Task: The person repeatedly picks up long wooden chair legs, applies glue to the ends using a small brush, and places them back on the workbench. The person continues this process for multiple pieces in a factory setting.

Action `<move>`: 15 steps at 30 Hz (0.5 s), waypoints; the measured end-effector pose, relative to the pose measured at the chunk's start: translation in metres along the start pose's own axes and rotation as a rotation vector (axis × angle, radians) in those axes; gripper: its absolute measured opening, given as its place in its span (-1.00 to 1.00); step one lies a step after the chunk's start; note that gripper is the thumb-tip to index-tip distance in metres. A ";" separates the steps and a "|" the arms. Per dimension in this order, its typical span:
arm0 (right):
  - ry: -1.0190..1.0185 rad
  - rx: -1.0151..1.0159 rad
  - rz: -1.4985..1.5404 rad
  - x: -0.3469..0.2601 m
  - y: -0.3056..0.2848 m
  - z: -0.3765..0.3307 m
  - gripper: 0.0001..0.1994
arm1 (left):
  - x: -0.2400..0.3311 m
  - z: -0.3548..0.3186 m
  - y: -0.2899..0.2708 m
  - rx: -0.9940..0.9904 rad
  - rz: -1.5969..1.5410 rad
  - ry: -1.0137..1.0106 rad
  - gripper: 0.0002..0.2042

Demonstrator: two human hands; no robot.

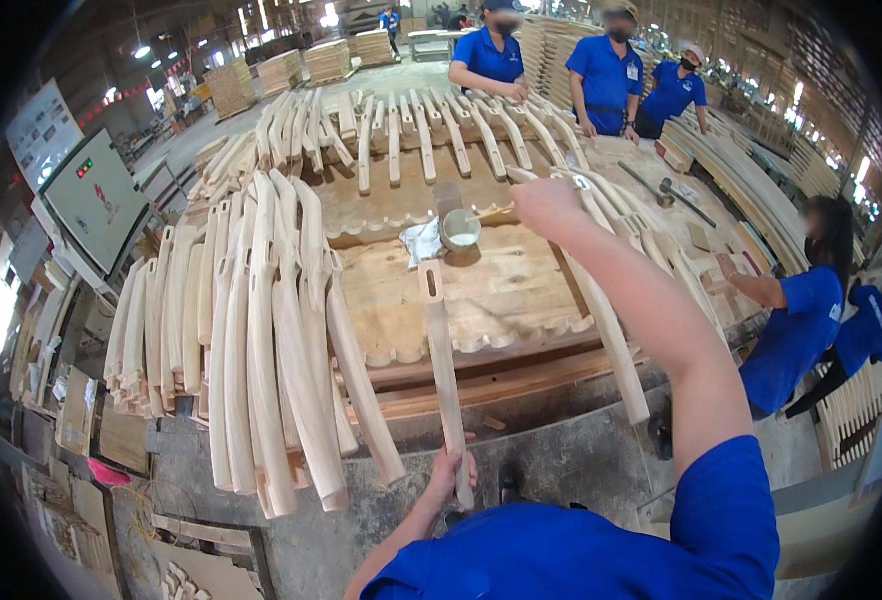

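Note:
My left hand (pixel 449 474) is closed round the lower end of a pale wooden chair leg (pixel 442 360), whose slotted upper end points away from me. My right hand (pixel 546 209) reaches far forward over the work table, its fingers closed on a thin stick (pixel 495 211). The stick's other end is at the mouth of a small pot (pixel 460 232) with whitish contents. A crumpled white cloth (pixel 422 241) lies beside the pot's left. Below my right forearm, another curved leg (pixel 611 345) lies across the table.
Several slotted legs (pixel 296 370) are piled at the left, and a row of legs (pixel 451 135) lies along the far side. A notched wooden board (pixel 521 290) covers the table's middle. A hammer (pixel 667 190) rests at the right. Co-workers (pixel 601 80) stand beyond; another person (pixel 796 320) works at right.

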State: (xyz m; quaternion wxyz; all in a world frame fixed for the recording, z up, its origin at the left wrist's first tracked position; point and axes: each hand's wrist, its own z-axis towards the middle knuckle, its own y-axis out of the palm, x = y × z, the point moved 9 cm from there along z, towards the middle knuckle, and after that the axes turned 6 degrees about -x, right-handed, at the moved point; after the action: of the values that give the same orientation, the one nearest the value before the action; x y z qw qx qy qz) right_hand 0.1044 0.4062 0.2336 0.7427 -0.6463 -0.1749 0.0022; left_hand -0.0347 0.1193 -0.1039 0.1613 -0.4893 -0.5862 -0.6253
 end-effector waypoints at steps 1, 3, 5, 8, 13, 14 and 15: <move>-0.027 -0.010 -0.060 -0.008 0.000 0.014 -0.83 | -0.003 -0.002 0.004 0.004 -0.030 -0.026 -0.50; -0.060 -0.030 -0.160 -0.026 0.000 0.034 -0.82 | -0.002 -0.007 0.016 -0.017 -0.115 -0.043 -0.47; -0.080 -0.096 -0.233 -0.043 0.007 0.051 -0.78 | 0.006 -0.011 0.025 -0.003 -0.168 -0.060 -0.47; -0.142 -0.106 -0.282 -0.063 0.017 0.069 -0.80 | 0.007 -0.013 0.025 0.019 -0.219 -0.047 -0.50; -0.145 -0.190 -0.291 -0.070 0.048 0.094 -0.77 | 0.007 -0.010 0.027 0.026 -0.261 0.008 -0.53; -0.150 -0.215 -0.295 -0.073 0.052 0.095 -0.76 | 0.006 -0.010 0.026 0.042 -0.257 -0.001 -0.52; -0.166 -0.208 -0.289 -0.077 0.052 0.096 -0.76 | 0.006 -0.010 0.026 0.058 -0.252 -0.010 -0.52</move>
State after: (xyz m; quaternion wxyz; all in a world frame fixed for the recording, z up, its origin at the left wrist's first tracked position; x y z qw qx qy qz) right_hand 0.0190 0.4890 0.1737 0.6476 -0.6853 -0.3258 -0.0691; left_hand -0.0220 0.1056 -0.0828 0.0928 -0.4099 -0.6617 -0.6210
